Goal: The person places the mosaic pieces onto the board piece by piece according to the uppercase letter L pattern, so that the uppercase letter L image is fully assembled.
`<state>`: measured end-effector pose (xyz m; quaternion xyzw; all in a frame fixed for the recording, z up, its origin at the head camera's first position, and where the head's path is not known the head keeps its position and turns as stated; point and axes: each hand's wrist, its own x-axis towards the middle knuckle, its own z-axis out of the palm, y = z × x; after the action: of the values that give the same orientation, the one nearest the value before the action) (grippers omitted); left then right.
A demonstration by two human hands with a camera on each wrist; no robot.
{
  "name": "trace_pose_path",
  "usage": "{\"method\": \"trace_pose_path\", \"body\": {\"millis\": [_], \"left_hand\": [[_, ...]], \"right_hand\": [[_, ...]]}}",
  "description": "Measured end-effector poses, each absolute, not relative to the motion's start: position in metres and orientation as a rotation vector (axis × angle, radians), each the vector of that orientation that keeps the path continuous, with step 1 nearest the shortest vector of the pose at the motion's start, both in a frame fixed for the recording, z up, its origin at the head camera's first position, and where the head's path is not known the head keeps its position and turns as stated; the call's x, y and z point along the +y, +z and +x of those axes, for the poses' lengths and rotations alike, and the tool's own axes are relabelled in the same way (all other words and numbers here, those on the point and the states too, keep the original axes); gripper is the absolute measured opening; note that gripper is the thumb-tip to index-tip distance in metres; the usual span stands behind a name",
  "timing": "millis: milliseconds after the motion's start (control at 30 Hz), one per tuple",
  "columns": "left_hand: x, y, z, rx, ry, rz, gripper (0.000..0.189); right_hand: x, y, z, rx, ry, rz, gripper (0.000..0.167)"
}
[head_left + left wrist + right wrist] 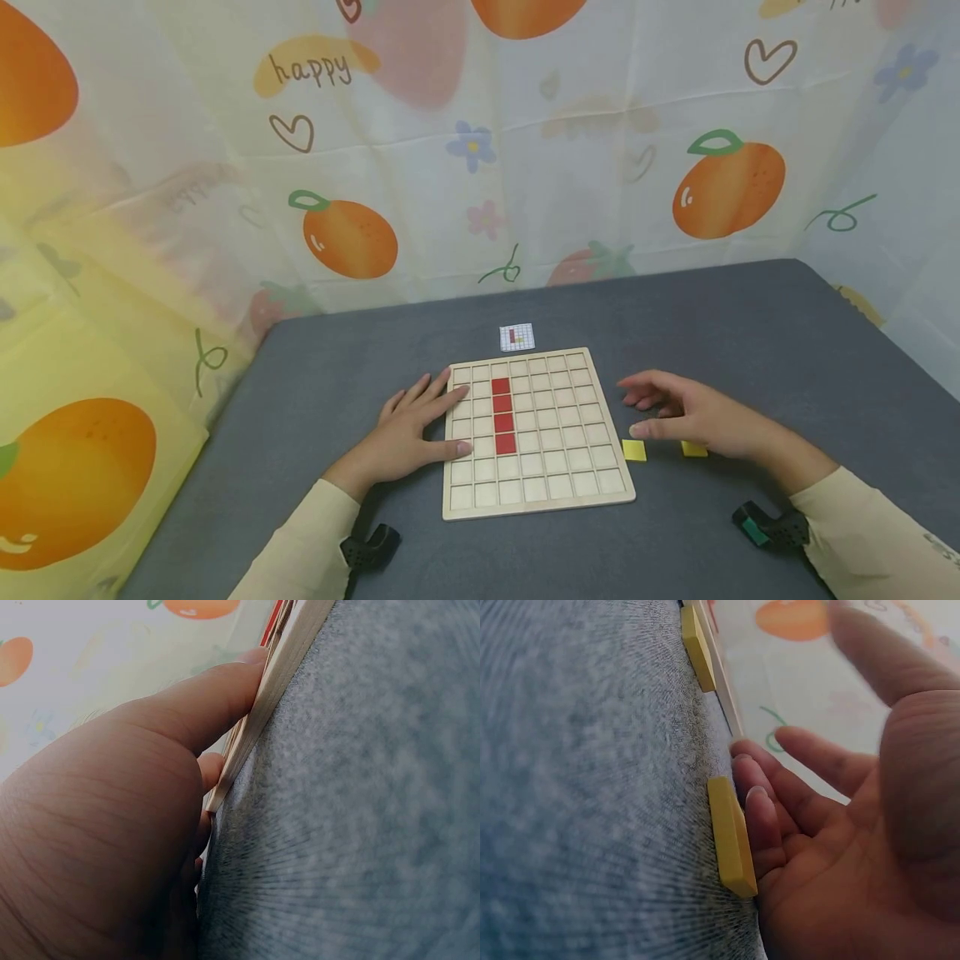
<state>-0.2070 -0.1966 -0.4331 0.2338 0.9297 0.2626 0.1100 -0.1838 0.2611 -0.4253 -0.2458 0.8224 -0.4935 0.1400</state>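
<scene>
A wooden grid board (547,467) lies on the table, with a column of several red square tiles (502,402) set in its left part. My left hand (408,433) rests spread at the board's left edge, thumb and index finger on its surface. In the left wrist view the thumb (217,697) lies over the wooden rim. To the right of the board my right hand (690,412) hovers with loosely bent fingers and nothing held. Beneath and beside it, two yellow square tiles lie on the table, a nearer-board tile (633,451) and a partly covered tile (694,450).
A small printed card (517,337) with a grid pattern lies just beyond the board's far edge. The grey table (360,350) ends at a fruit-patterned curtain (420,192) at the back and sides. Black wrist cameras hang under both sleeves.
</scene>
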Motion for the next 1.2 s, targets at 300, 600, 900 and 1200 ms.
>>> {"method": "trace_pose_path", "body": {"millis": [300,600,900,1200], "left_hand": [[-0.197,-0.434,-0.207,2.738,0.758,0.690,0.093],[-0.197,-0.437,-0.207,2.742,0.760,0.683,0.092],[-0.196,-0.436,-0.208,2.748,0.749,0.684,0.093],[-0.196,-0.435,-0.208,2.750,0.740,0.679,0.093]], "right_hand": [[0.257,-0.425,-0.182,2.505,-1.174,-0.871,0.053],[0.252,-0.423,-0.178,2.514,-1.161,-0.873,0.020],[0.248,-0.425,-0.177,2.536,-1.253,-0.892,0.015],[0.249,-0.424,-0.177,2.562,-1.209,-0.853,0.019]]}}
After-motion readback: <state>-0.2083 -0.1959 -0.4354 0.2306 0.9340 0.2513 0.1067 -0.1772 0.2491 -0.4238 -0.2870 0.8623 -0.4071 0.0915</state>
